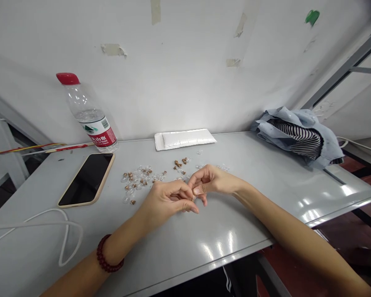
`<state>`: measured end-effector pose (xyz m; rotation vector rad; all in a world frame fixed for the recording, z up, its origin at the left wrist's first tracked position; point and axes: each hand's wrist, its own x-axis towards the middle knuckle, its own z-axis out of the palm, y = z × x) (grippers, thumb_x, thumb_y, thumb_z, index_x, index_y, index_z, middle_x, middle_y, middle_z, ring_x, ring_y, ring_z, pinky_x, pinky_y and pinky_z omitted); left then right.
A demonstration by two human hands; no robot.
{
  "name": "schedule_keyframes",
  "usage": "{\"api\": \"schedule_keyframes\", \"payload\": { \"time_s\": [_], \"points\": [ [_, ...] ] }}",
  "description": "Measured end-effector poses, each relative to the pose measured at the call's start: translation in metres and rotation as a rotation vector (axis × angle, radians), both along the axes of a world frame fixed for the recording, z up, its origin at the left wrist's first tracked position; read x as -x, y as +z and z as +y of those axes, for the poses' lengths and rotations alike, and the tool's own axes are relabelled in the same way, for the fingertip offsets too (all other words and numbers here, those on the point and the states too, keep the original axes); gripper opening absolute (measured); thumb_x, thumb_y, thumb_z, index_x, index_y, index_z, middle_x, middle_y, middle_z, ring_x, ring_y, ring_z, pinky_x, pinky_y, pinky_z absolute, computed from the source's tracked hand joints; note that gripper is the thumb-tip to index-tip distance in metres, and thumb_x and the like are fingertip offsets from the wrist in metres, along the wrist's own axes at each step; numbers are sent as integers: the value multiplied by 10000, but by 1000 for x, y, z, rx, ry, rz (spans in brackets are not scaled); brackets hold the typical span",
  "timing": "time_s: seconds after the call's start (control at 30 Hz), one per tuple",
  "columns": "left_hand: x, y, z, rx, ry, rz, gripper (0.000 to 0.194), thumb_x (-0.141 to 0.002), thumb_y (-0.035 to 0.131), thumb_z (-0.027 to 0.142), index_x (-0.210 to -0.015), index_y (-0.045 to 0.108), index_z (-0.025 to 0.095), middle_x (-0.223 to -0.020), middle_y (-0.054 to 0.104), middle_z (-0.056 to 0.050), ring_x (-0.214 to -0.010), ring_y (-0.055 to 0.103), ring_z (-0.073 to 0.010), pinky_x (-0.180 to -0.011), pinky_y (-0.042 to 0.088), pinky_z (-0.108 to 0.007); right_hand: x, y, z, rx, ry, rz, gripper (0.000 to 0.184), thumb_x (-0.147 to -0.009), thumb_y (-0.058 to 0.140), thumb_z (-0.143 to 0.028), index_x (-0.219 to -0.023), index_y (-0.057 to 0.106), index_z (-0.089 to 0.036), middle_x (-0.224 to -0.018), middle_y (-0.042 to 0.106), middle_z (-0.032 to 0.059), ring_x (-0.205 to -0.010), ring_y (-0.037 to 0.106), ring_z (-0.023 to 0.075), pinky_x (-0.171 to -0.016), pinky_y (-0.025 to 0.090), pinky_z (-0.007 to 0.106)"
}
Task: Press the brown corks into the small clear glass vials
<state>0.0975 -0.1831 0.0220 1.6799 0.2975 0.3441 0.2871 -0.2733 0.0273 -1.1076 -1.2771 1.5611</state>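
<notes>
My left hand [170, 199] and my right hand [210, 181] meet over the front middle of the table, fingertips pinched together. Between them shows a bit of a tiny clear glass bottle [195, 197], mostly hidden by the fingers. Whether a cork sits in it, I cannot tell. Just beyond my left hand lies a scattered pile of tiny glass bottles [137, 180], many with brown corks. A few loose corks [177, 164] lie farther back. Behind my right hand are more small clear glass pieces [223, 168], partly covered by it.
A water bottle [92, 119] with a red cap stands at the back left, near a phone [88, 179] and a white cable [64, 225]. Against the wall lies a white packet [185, 138]. Bundled blue cloth [297, 134] lies at the back right.
</notes>
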Motion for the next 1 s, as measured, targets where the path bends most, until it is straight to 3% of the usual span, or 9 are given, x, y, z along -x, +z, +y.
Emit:
{"api": "schedule_keyframes", "payload": {
  "time_s": [0.2, 0.33, 0.47, 0.57, 0.67, 0.77, 0.87, 1.0],
  "points": [
    [-2, -3, 3, -175, 45, -67, 122, -700, 759, 153, -669, 644, 177, -593, 682, 35, -507, 602, -91, -475, 467, -175, 8, -4, 1, 0, -111, -5, 166, -792, 688, -226, -897, 697, -98, -669, 667, 14, -554, 624, 97, -568, 564, 252],
    [-6, -11, 7, -430, 68, -120, 56, -767, 682, 133, -739, 654, 172, -690, 710, 20, -555, 608, -87, -556, 497, -190, 13, -3, 2, -24, -177, -122, 159, -813, 671, -247, -899, 699, -116, -680, 671, 18, -587, 631, 101, -607, 552, 254],
    [-6, -17, 13, -795, 79, -190, 106, -816, 543, 103, -752, 606, 160, -641, 625, 4, -576, 533, -116, -570, 461, -245, 3, 13, -5, -24, -112, -415, 300, -834, 652, -315, -1083, 674, -148, -799, 700, 45, -594, 642, 116, -615, 539, 269],
    [-5, -19, 18, -972, 61, -194, 84, -825, 519, 137, -783, 590, 155, -632, 576, -21, -696, 530, -180, -614, 457, -296, -19, 30, -15, -53, -252, -524, 350, -818, 654, -351, -1107, 650, -154, -821, 703, 53, -570, 630, 123, -582, 521, 273],
    [-12, -22, 28, -1035, 204, -101, 137, -857, 480, 156, -830, 615, 149, -745, 627, -60, -818, 534, -218, -714, 479, -344, -50, 41, -28, -108, -512, -677, 212, -792, 648, -314, -920, 673, -147, -712, 676, 30, -546, 572, 108, -553, 473, 253],
    [-24, -28, 43, -1052, 340, 52, 224, -871, 461, 155, -974, 659, 144, -933, 662, -90, -968, 520, -259, -831, 477, -400, -79, 43, -40, -59, -699, -884, 143, -771, 618, -264, -830, 665, -142, -677, 650, 31, -561, 546, 115, -523, 431, 246],
    [-33, -35, 55, -1041, 354, 120, 257, -853, 510, 181, -1040, 683, 146, -964, 655, -95, -994, 521, -283, -860, 473, -434, -98, 40, -46, 61, -701, -1073, 153, -768, 611, -286, -810, 665, -149, -697, 646, 40, -605, 558, 139, -530, 429, 257],
    [-35, -39, 61, -1036, 347, 163, 232, -857, 536, 241, -974, 718, 156, -937, 635, -92, -950, 538, -284, -867, 462, -462, -103, 39, -48, 145, -541, -1164, 221, -790, 589, -355, -866, 674, -166, -807, 674, 58, -731, 606, 182, -603, 456, 283]
  ]
}}
